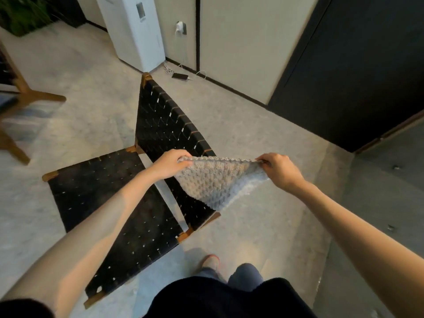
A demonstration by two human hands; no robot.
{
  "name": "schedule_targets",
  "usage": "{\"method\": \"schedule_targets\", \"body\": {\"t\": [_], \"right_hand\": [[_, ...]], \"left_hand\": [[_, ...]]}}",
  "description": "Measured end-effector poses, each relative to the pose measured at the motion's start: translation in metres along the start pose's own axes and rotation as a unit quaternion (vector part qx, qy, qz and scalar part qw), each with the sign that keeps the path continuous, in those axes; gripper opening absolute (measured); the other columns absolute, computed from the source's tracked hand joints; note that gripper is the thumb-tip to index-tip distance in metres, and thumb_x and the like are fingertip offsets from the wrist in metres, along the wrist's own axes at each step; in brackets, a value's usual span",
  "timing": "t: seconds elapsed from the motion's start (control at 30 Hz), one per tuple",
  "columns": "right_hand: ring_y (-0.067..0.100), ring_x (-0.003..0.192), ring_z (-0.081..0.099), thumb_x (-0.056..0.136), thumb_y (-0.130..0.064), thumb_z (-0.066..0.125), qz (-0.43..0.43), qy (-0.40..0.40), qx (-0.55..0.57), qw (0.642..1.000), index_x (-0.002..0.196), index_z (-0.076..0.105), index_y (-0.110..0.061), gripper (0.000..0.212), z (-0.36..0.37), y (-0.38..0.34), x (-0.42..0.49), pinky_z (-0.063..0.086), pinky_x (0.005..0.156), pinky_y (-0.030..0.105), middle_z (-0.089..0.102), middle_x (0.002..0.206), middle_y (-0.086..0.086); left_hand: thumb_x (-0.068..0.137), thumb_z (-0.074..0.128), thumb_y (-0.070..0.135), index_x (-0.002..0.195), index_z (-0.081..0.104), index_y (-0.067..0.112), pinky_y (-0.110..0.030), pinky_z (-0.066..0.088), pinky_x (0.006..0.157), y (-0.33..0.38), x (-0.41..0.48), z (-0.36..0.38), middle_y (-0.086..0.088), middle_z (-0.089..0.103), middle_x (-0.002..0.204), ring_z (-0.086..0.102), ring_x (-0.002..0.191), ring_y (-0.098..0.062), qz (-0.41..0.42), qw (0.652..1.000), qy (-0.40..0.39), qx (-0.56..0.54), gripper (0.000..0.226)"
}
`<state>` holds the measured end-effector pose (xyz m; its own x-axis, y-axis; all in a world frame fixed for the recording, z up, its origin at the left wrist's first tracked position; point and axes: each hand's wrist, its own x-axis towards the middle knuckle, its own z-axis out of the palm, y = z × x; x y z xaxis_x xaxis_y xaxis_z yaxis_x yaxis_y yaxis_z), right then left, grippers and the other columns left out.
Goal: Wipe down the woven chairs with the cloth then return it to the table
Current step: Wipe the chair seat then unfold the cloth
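Ok, head view: left grip (171, 164) and right grip (281, 171) each pinch a top corner of the cloth (215, 182), held taut in the air beside the chair (91, 180) back. Suggest folding it flat, then wiping along the weave with even pressure.

Home or lounge interior, woven chair (146, 180), white air purifier (132, 28), potted plant (20, 14)

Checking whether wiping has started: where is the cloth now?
In the head view the cloth hangs mid-frame, pinched at its top corners by the left hand and right hand, in front of the woven chair backrest.
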<state>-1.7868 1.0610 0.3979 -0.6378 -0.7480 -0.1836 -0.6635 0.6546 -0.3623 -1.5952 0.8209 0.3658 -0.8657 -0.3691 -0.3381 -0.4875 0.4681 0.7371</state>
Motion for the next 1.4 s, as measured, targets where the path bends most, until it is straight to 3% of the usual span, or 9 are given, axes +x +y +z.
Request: {"method": "schedule_targets", "body": {"t": [0.13,0.3,0.53,0.63,0.87,1.07,1.23,1.3,1.4], "right_hand": [[0.028,0.107,0.059,0.099,-0.015,0.045,-0.048,-0.019,0.002,0.999,0.115,0.066,-0.013,0.027,0.006,0.011,0.059,0.047,0.083,0.036,0.066,0.118,0.008],[0.031,0.111,0.058,0.098,-0.015,0.044,-0.093,-0.045,0.014,0.995,0.117,0.066,-0.013,0.029,0.012,0.028,0.127,0.049,0.088,0.039,0.064,0.122,0.009],[0.034,0.11,0.058,0.096,-0.01,0.045,-0.164,-0.101,0.05,0.98,0.115,0.067,-0.013,0.028,0.002,0.039,0.193,0.046,0.086,0.037,0.065,0.119,0.013],[0.035,0.11,0.058,0.095,-0.007,0.045,-0.189,-0.122,0.071,0.972,0.114,0.067,-0.012,0.029,0.0,0.034,0.215,0.047,0.089,0.039,0.066,0.117,0.015],[0.032,0.1,0.062,0.095,-0.003,0.046,-0.212,-0.133,0.125,0.96,0.11,0.068,-0.006,0.027,0.004,0.021,0.248,0.045,0.085,0.033,0.068,0.109,0.016],[0.023,0.095,0.061,0.092,-0.002,0.051,-0.25,-0.076,0.203,0.944,0.106,0.07,-0.008,0.024,0.007,0.033,0.226,0.04,0.079,0.019,0.068,0.106,0.01],[0.018,0.083,0.06,0.089,0.002,0.06,-0.315,-0.128,0.205,0.918,0.101,0.07,-0.004,0.017,0.03,0.067,0.173,0.045,0.076,0.015,0.068,0.099,0.01],[0.015,0.078,0.057,0.087,0.004,0.061,-0.324,-0.174,0.191,0.91,0.098,0.069,-0.005,0.017,0.04,0.077,0.152,0.042,0.073,0.011,0.068,0.095,0.009],[0.016,0.082,0.058,0.089,-0.001,0.059,-0.308,-0.273,0.129,0.902,0.102,0.067,-0.009,0.017,0.058,0.088,0.13,0.052,0.079,0.025,0.066,0.099,0.008]], "left_hand": [[0.096,0.053,0.018,0.117,0.061,0.011,-0.025,0.037,0.089,0.001,0.025,0.005,-0.001,0.06,0.115,0.052,0.112,-0.014,-0.074,0.996,0.055,-0.011,0.024],[0.098,0.049,0.017,0.125,0.058,0.007,-0.032,0.04,0.097,0.013,0.053,0.017,-0.009,0.058,0.127,0.051,0.12,-0.022,-0.158,0.975,0.156,-0.008,0.03],[0.099,0.046,0.018,0.121,0.059,0.013,-0.026,0.039,0.094,0.039,0.074,0.022,-0.006,0.059,0.123,0.054,0.114,-0.021,-0.253,0.933,0.254,0.009,0.026],[0.098,0.047,0.015,0.12,0.06,0.013,-0.032,0.041,0.099,0.045,0.079,0.019,-0.007,0.058,0.125,0.054,0.114,-0.022,-0.296,0.908,0.297,-0.016,0.026],[0.097,0.049,0.013,0.116,0.059,0.008,-0.025,0.04,0.095,0.054,0.084,0.015,-0.008,0.06,0.12,0.055,0.104,-0.017,-0.301,0.887,0.347,-0.044,0.022],[0.096,0.051,0.012,0.105,0.054,0.017,-0.005,0.038,0.07,0.065,0.057,0.043,0.008,0.055,0.1,0.053,0.082,0.002,-0.246,0.901,0.349,-0.081,0.012],[0.096,0.049,0.006,0.112,0.061,0.014,-0.007,0.04,0.084,0.06,0.017,0.093,0.002,0.06,0.111,0.055,0.099,-0.009,-0.27,0.918,0.278,-0.089,0.021],[0.096,0.049,0.007,0.113,0.063,0.013,-0.016,0.042,0.093,0.056,0.006,0.111,-0.001,0.06,0.117,0.055,0.104,-0.013,-0.288,0.923,0.242,-0.076,0.023],[0.093,0.056,0.01,0.113,0.064,0.017,-0.02,0.041,0.097,0.048,-0.004,0.128,0.0,0.06,0.122,0.055,0.108,-0.014,-0.295,0.944,0.146,-0.018,0.023]]}}
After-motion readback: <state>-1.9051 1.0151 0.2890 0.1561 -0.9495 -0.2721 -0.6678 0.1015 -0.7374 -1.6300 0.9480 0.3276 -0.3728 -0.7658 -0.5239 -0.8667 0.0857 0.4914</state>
